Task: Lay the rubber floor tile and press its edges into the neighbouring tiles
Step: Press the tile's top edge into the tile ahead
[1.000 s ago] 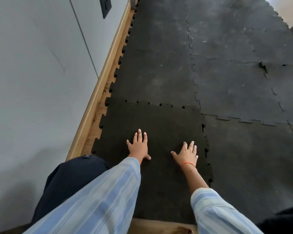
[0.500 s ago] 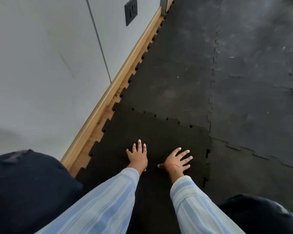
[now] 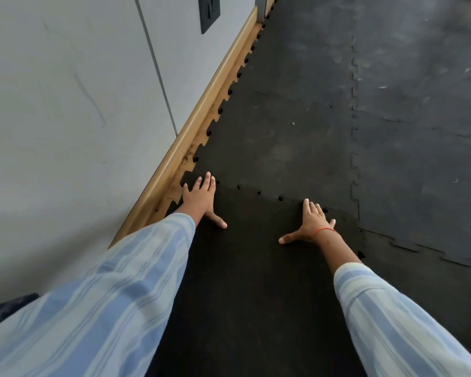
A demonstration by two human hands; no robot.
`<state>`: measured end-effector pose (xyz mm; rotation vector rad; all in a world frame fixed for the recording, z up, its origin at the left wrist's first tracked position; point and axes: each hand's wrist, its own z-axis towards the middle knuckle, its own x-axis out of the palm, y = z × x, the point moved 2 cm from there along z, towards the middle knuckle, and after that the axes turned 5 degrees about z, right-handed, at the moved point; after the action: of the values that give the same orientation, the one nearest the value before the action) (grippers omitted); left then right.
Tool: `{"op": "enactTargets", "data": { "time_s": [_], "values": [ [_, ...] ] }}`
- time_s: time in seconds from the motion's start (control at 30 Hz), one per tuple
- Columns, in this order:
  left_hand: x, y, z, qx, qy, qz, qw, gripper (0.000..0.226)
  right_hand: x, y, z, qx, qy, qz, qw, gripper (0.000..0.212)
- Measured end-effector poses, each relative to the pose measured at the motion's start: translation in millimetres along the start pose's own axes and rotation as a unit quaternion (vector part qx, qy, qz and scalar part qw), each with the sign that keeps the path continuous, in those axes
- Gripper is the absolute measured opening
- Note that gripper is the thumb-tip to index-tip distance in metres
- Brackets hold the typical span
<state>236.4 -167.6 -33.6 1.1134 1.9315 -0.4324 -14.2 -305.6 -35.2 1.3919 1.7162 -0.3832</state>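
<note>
A dark black rubber floor tile (image 3: 250, 268) with jigsaw edges lies flat on the floor under my arms. Its far edge meets a greyer neighbouring tile (image 3: 278, 142), and small gaps show along that seam. My left hand (image 3: 200, 198) lies flat, fingers apart, on the tile's far left corner by the wall. My right hand (image 3: 312, 223) is spread palm-down near the far right part of the same seam, a red thread around its wrist. Another neighbouring tile (image 3: 419, 281) adjoins on the right.
A grey wall (image 3: 65, 118) with a wooden skirting board (image 3: 191, 131) runs along the left, close to the tile edge. A dark wall socket (image 3: 209, 10) sits on the wall farther on. Laid grey tiles (image 3: 419, 91) cover the floor ahead and to the right.
Both hands have slid forward from the middle of the tile to its far edge and moved wider apart. The view has tipped forward and closer to the floor.
</note>
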Motion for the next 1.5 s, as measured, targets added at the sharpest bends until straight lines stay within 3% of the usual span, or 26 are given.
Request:
{"op": "enactTargets", "data": {
  "time_s": [0.37,1.5],
  "values": [
    [14,18,4,0.031,-0.05,0.011,0.998,0.151,12,1,-9,-0.002,-0.04,-0.042,0.998,0.141],
    [27,22,-4,0.036,0.032,0.013,0.999,0.145,26,1,-31,-0.005,-0.044,-0.04,0.998,0.137]
  ]
}}
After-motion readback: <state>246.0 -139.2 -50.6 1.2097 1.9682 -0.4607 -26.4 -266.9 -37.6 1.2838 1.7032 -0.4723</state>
